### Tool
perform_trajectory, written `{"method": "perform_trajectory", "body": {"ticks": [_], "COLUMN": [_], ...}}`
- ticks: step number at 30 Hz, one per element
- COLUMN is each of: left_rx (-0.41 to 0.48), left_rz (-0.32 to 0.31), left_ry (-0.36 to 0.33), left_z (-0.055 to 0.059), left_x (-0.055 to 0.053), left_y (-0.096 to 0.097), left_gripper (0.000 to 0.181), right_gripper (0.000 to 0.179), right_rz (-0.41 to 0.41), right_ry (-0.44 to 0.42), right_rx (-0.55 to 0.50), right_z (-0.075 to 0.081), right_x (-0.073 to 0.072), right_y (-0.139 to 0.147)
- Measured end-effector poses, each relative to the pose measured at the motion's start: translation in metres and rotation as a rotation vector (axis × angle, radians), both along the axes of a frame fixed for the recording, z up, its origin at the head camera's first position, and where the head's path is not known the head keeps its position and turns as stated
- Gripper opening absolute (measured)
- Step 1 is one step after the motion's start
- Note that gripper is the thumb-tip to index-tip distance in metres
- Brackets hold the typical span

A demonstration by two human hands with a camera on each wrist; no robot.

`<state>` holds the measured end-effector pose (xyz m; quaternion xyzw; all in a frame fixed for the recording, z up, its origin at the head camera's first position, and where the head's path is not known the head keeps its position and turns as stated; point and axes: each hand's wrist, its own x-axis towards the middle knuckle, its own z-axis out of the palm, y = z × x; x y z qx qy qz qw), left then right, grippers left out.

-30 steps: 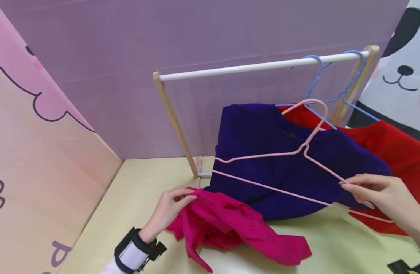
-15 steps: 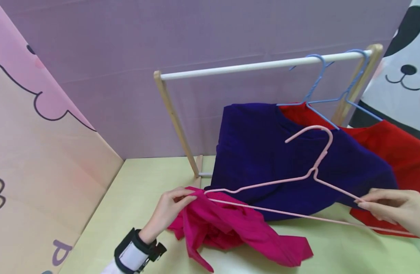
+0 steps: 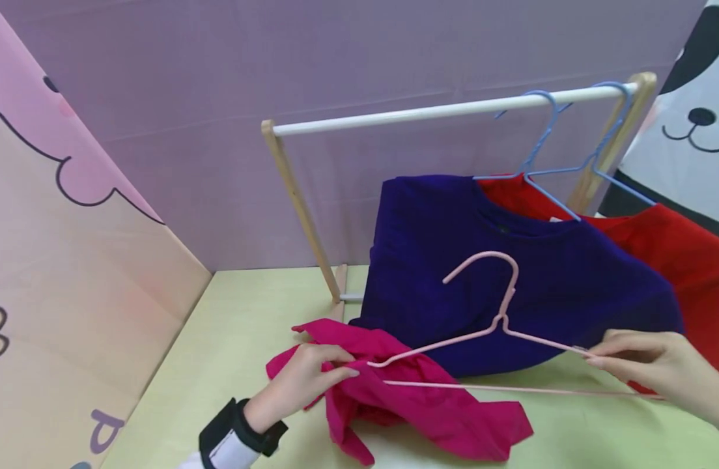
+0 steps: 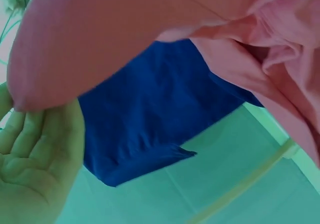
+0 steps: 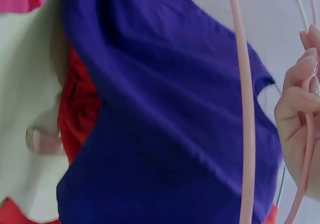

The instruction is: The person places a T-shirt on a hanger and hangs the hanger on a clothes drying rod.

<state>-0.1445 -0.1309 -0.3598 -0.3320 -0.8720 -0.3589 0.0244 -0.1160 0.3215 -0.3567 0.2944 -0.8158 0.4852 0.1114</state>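
Observation:
My left hand (image 3: 312, 381) pinches a bunched magenta garment (image 3: 447, 413) on the table; in the left wrist view the hand (image 4: 37, 164) holds a fold of that cloth (image 4: 120, 44). My right hand (image 3: 658, 361) pinches one arm of a pink hanger (image 3: 453, 340), whose hook points up and left. Cloth near my left fingertips covers the hanger's far left end, so that tip is hidden. In the right wrist view the right hand (image 5: 302, 99) grips the hanger, whose bottom bar (image 5: 245, 109) crosses in front of a dark blue shirt (image 5: 150, 99).
Behind stands a rack with a white rail (image 3: 394, 117) and wooden posts (image 3: 301, 208). The dark blue shirt (image 3: 441, 260) and a red shirt (image 3: 699, 273) hang at its right on blue hangers (image 3: 541, 146). Printed cloth walls (image 3: 90, 260) enclose the table (image 3: 248, 306).
The hanger has come down and left, its left end now at the magenta garment. My left hand has shifted right and down, drawing the cloth with it.

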Motion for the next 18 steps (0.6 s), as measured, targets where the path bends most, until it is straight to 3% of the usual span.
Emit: {"method": "perform_trajectory", "body": {"ticks": [5, 11, 18], "left_rx": [-0.028, -0.005, 0.020], "left_rz": [0.000, 0.053, 0.072], "left_ry": [-0.055, -0.008, 0.033], "left_z": [0.001, 0.002, 0.004], "left_x": [0.006, 0.008, 0.008], "left_y": [0.006, 0.010, 0.015], "left_gripper": [0.014, 0.013, 0.011], "right_gripper": [0.037, 0.033, 0.033], "right_rz": [0.071, 0.109, 0.154], "right_ry": [0.028, 0.028, 0.048], "right_rx": [0.011, 0.021, -0.073], "right_z": [0.004, 0.007, -0.010], "right_x": [-0.003, -0.009, -0.021], "right_y": [-0.025, -0.053, -0.088]}}
